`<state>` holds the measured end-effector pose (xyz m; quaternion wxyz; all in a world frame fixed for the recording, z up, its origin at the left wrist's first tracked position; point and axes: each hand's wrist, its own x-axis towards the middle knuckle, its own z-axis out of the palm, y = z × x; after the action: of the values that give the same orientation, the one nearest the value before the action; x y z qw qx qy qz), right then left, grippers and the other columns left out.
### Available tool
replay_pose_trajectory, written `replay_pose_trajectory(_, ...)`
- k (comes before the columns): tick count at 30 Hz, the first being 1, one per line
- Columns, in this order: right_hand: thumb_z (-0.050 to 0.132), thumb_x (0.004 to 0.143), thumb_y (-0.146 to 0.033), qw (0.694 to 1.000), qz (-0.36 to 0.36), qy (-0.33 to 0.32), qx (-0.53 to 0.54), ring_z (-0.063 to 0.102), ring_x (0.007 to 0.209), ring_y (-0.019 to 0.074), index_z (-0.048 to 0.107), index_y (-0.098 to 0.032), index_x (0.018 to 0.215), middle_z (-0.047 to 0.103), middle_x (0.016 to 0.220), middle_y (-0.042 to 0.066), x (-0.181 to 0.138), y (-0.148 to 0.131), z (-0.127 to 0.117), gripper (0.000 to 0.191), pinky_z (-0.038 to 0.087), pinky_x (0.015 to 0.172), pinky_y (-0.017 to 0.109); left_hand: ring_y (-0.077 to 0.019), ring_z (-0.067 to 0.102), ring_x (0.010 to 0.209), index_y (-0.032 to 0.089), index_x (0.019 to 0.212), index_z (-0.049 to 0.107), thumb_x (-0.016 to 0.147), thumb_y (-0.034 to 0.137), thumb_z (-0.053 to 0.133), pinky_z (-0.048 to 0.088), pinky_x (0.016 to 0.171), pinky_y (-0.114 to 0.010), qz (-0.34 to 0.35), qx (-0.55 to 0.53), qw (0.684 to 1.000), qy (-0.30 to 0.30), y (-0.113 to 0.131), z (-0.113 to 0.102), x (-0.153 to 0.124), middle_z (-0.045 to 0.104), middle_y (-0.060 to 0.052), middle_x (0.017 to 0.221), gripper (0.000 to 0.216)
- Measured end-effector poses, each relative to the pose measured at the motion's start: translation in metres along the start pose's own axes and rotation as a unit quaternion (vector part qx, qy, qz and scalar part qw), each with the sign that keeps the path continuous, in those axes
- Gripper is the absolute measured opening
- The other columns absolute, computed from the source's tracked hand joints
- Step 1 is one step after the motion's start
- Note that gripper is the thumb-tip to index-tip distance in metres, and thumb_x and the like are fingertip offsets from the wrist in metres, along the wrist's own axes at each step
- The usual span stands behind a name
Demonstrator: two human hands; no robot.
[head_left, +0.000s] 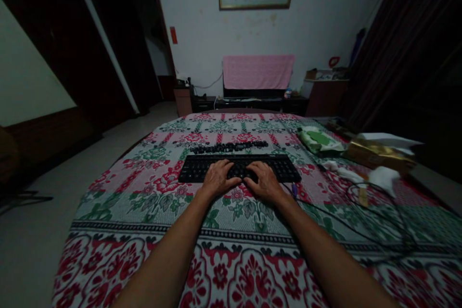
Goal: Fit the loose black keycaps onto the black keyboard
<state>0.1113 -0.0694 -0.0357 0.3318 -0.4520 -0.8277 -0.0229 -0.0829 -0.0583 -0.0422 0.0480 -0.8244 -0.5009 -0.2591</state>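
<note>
A black keyboard (281, 167) lies on a bed covered with a red, green and white flowered sheet (144, 192). My left hand (217, 178) rests on the keyboard's near edge, left of centre, fingers curled down onto the keys. My right hand (264, 180) sits beside it, fingers bent onto the keys, almost touching the left hand. Whether either hand grips anything is hidden by the fingers. Just behind the keyboard lies a row of loose black keycaps (229, 147).
A black cable (339, 221) runs from the keyboard across the right of the bed. A green-and-white bag (319, 139), a gold box (377, 154) and white paper (384, 178) lie at the right. A pink-draped TV stand (258, 74) is against the far wall. Bare floor lies to the left.
</note>
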Motion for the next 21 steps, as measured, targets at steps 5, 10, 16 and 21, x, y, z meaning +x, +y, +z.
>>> replay_pose_trajectory(5, 0.051, 0.073, -0.031, 1.0, -0.006, -0.005, 0.003, 0.044, 0.094, 0.0207, 0.054, -0.018, 0.1, 0.052, 0.101, 0.009, 0.0018, 0.0021, -0.0014, 0.031, 0.032, 0.082, 0.037, -0.023, 0.039, 0.112, 0.018, 0.115, 0.047, 0.069, 0.059, 0.043, 0.029, 0.094, -0.038, -0.003, -0.003, 1.0, -0.004, -0.0006, 0.0017, 0.0023, 0.047, -0.009, 0.12, 0.061)
replay_pose_trajectory(10, 0.052, 0.072, -0.03, 1.0, -0.007, -0.006, 0.01, 0.044, 0.095, 0.0213, 0.054, -0.018, 0.099, 0.052, 0.101, 0.009, 0.002, 0.0023, -0.003, 0.03, 0.032, 0.083, 0.038, -0.0229, 0.04, 0.11, 0.018, 0.115, 0.047, 0.07, 0.057, 0.043, 0.031, 0.092, -0.038, -0.005, -0.003, 1.0, -0.009, 0.0018, -0.0008, 0.0037, 0.047, -0.01, 0.118, 0.06)
replay_pose_trajectory(16, 0.052, 0.072, -0.029, 1.0, -0.006, 0.001, 0.016, 0.044, 0.095, 0.0211, 0.053, -0.017, 0.098, 0.052, 0.101, 0.009, 0.0014, 0.0027, -0.0025, 0.029, 0.032, 0.083, 0.037, -0.0227, 0.042, 0.107, 0.018, 0.113, 0.048, 0.069, 0.058, 0.044, 0.032, 0.09, -0.037, -0.004, 0.002, 1.0, -0.01, 0.0039, -0.0032, 0.0046, 0.048, -0.009, 0.116, 0.059)
replay_pose_trajectory(21, 0.053, 0.072, -0.03, 1.0, -0.013, 0.001, 0.02, 0.044, 0.095, 0.0209, 0.053, -0.017, 0.099, 0.052, 0.101, 0.009, 0.0022, 0.0053, -0.0016, 0.03, 0.033, 0.083, 0.037, -0.0217, 0.044, 0.104, 0.018, 0.112, 0.049, 0.07, 0.056, 0.045, 0.033, 0.088, -0.035, -0.005, 0.004, 1.0, -0.009, 0.0058, -0.0043, 0.0054, 0.051, -0.008, 0.111, 0.057)
